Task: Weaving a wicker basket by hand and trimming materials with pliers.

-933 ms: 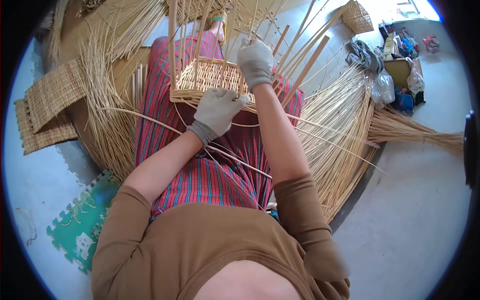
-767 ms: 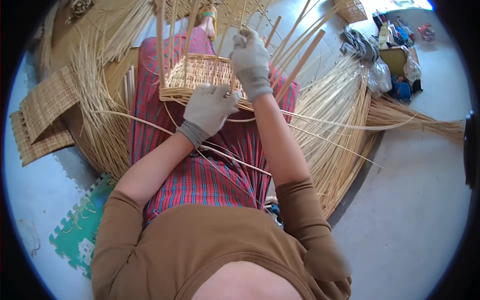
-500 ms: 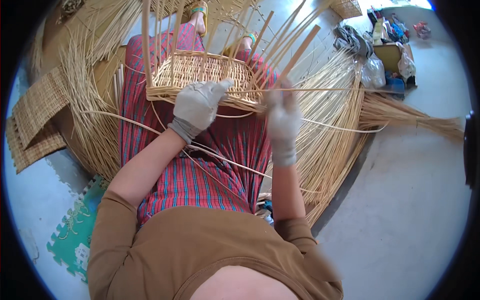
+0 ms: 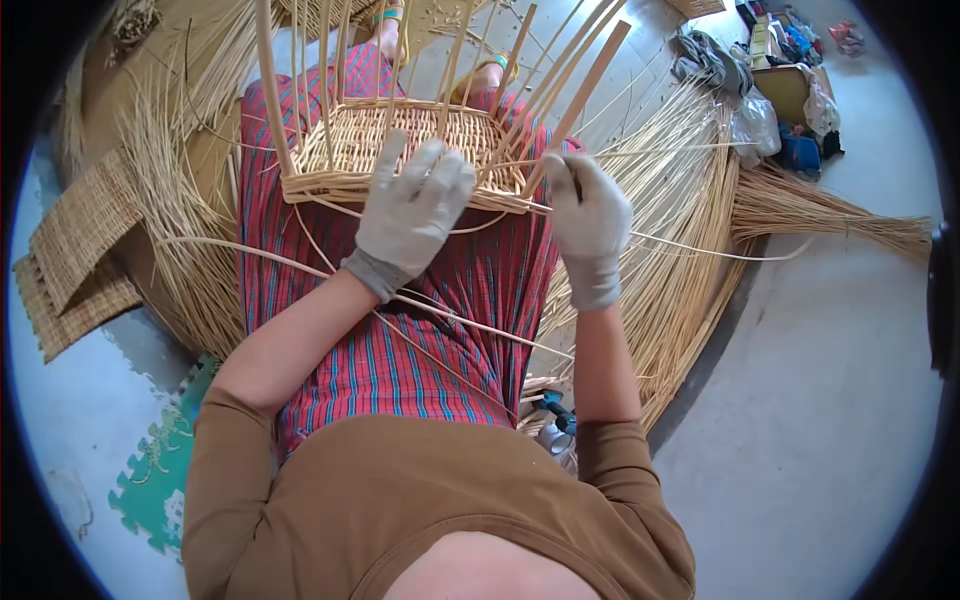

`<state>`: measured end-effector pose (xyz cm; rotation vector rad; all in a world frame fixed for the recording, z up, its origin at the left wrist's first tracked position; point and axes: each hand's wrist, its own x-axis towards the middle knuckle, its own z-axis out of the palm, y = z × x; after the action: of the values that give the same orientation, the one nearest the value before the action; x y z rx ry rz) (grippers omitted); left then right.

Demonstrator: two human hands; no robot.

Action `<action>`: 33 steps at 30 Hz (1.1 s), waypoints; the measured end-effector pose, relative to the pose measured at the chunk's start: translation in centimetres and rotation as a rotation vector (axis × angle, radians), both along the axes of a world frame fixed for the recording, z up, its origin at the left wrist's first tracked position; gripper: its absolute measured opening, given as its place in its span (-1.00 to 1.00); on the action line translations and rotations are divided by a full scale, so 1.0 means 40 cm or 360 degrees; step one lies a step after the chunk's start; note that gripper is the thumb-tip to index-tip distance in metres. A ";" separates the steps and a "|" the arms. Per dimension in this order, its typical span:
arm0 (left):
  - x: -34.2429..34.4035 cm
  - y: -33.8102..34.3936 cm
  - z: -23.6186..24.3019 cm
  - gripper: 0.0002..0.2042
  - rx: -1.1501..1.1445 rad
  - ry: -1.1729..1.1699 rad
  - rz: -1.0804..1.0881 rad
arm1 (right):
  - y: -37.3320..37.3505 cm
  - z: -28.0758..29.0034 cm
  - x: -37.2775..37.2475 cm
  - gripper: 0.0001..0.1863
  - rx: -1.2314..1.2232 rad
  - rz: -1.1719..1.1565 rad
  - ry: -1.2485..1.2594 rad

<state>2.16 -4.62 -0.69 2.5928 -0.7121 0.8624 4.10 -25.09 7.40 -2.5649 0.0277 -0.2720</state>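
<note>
A half-woven wicker basket (image 4: pixel 325 185) rests on my lap, with a flat woven base and tall bare stakes rising from its edges. My left hand (image 4: pixel 412 215), in a pale glove, lies over the near edge with its fingers stretched and apart. At the basket's near right corner, beside a thick upright stake (image 4: pixel 590 88), my gloved right hand (image 4: pixel 590 225) is closed with thumb and forefinger together on a thin wicker strand (image 4: pixel 680 151). That strand trails off to the right. Another long strand (image 4: pixel 720 254) curves out past my right wrist.
Long loose wicker strands (image 4: pixel 670 290) spread over the floor at right, by a tied bundle (image 4: pixel 830 215). More strands (image 4: pixel 180 180) and woven mats (image 4: pixel 85 230) lie at left. A box with bags (image 4: pixel 795 95) stands far right. A green foam mat (image 4: pixel 160 465) is at lower left.
My left hand has gone from curled on the basket's edge to spread fingers. My right hand has shifted slightly right, and the strand by it now angles upward to the right.
</note>
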 end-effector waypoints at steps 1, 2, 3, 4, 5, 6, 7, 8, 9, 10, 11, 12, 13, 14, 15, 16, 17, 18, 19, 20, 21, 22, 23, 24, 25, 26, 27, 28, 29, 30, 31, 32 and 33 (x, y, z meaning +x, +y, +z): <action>0.004 -0.014 0.007 -0.57 0.0084 0.0069 -0.0029 | 0.016 0.002 0.030 -0.78 0.0014 0.0091 -0.0067; 0.009 -0.026 0.011 -0.58 0.0189 0.0136 -0.0071 | 0.041 0.003 0.071 -0.73 -0.0006 0.0168 0.0006; 0.016 -0.041 0.013 -0.63 0.0344 0.0404 -0.0087 | 0.075 -0.004 0.126 -0.67 -0.0008 0.0306 -0.0019; 0.021 -0.047 0.011 -0.63 0.0383 0.0449 -0.0075 | 0.122 -0.027 0.179 -0.62 -0.0095 0.0298 0.0051; 0.027 -0.052 0.008 -0.63 0.0273 0.0583 -0.0110 | 0.162 -0.052 0.219 -0.58 -0.0160 0.0345 0.0033; 0.032 -0.051 0.003 -0.63 0.0158 0.0761 -0.0165 | 0.183 -0.077 0.245 -0.58 -0.0154 0.0352 0.0027; 0.034 -0.049 -0.001 -0.63 0.0164 0.0730 -0.0132 | 0.195 -0.102 0.261 -0.59 -0.0041 0.0260 0.0103; 0.038 -0.045 -0.005 -0.64 0.0221 0.0715 -0.0141 | 0.203 -0.126 0.274 -0.60 0.0080 0.0172 0.0168; 0.038 -0.044 -0.008 -0.66 0.0269 0.0697 -0.0159 | 0.209 -0.142 0.284 -0.60 0.0007 0.0157 0.0110; 0.040 -0.041 -0.008 -0.63 0.0209 0.0693 -0.0180 | 0.213 -0.150 0.289 -0.60 -0.0098 0.0082 0.0096; 0.039 -0.040 -0.006 -0.63 0.0225 0.0678 -0.0181 | 0.216 -0.150 0.297 -0.62 0.0029 0.0005 0.0269; 0.036 -0.038 -0.002 -0.62 0.0151 0.0689 -0.0197 | 0.214 -0.137 0.292 -0.62 0.0087 0.0091 0.0177; 0.036 -0.034 0.004 -0.61 0.0076 0.0697 -0.0221 | 0.217 -0.120 0.291 -0.63 0.0109 0.0096 0.0132; 0.030 -0.030 0.010 -0.55 0.0080 0.0692 -0.0200 | 0.216 -0.096 0.277 -0.65 0.0132 0.0053 0.0150; 0.024 -0.022 0.016 -0.57 0.0032 0.0672 -0.0200 | 0.219 -0.064 0.268 -0.65 0.0225 0.0087 0.0242; 0.020 -0.014 0.021 -0.59 -0.0061 0.0613 -0.0219 | 0.220 -0.038 0.246 -0.66 0.0356 0.0211 0.0111; 0.012 -0.002 0.025 -0.65 -0.0048 0.0617 -0.0184 | 0.208 -0.016 0.194 -0.67 0.0498 0.0305 0.0087; 0.008 0.008 0.027 -0.69 -0.0049 0.0602 -0.0200 | 0.192 -0.010 0.140 -0.64 0.0562 0.0434 0.0005; 0.007 0.020 0.028 -0.72 -0.0082 0.0463 -0.0175 | 0.166 0.025 0.063 -0.56 0.0644 0.0669 -0.0115; 0.011 0.030 0.027 -0.74 -0.0018 0.0442 -0.0240 | 0.143 0.011 -0.004 -0.68 0.0421 0.0657 -0.0075; 0.017 0.028 0.025 -0.73 -0.0182 0.0682 -0.0189 | 0.129 0.016 -0.073 -0.77 0.0421 0.0740 0.0060; 0.023 0.031 0.024 -0.71 -0.0136 0.0439 -0.0269 | 0.128 -0.007 -0.134 -0.82 0.0349 0.0685 0.0239; 0.022 0.033 0.026 -0.68 -0.0139 0.0461 -0.0221 | 0.134 -0.031 -0.193 -0.78 0.0370 0.0720 0.0522; 0.018 0.036 0.030 -0.58 -0.0043 0.0650 -0.0200 | 0.141 -0.051 -0.243 -0.74 0.0167 0.0738 0.0870; 0.017 0.037 0.036 -0.58 -0.0036 0.0520 -0.0211 | 0.154 -0.072 -0.277 -0.69 0.0092 0.0804 0.0879; 0.007 0.047 0.043 -0.55 -0.0115 0.0414 -0.0206 | 0.146 -0.079 -0.296 -0.68 0.0123 0.0722 0.1038; -0.011 0.050 0.051 -0.51 -0.0159 0.0370 -0.0215 | 0.126 -0.081 -0.302 -0.73 0.0177 0.0663 0.0823; -0.030 0.065 0.060 -0.45 -0.0258 0.0330 -0.0294 | 0.079 -0.066 -0.293 -0.81 0.0098 0.0657 0.0490; -0.046 0.084 0.067 -0.49 -0.0264 0.0413 -0.0396 | 0.015 -0.046 -0.270 -0.83 -0.0057 0.0646 0.0145; -0.053 0.105 0.071 -0.53 -0.0231 0.0572 -0.0545 | -0.067 -0.012 -0.245 -0.82 -0.0371 0.0527 -0.0248; -0.054 0.131 0.072 -0.64 -0.0315 0.0766 -0.0595 | -0.150 0.028 -0.226 -0.82 -0.0609 0.0215 -0.0440; -0.053 0.148 0.072 -0.73 -0.0363 0.0804 -0.0442 | -0.225 0.057 -0.207 -0.83 -0.0585 -0.0089 -0.0559; -0.044 0.165 0.072 -0.80 -0.0277 0.0783 -0.0251 | -0.287 0.092 -0.197 -0.80 -0.0560 -0.0261 -0.0700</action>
<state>0.38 1.99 2.17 2.4072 -0.6486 0.2090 -3.79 -36.57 11.09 -2.7884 0.0281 -0.9740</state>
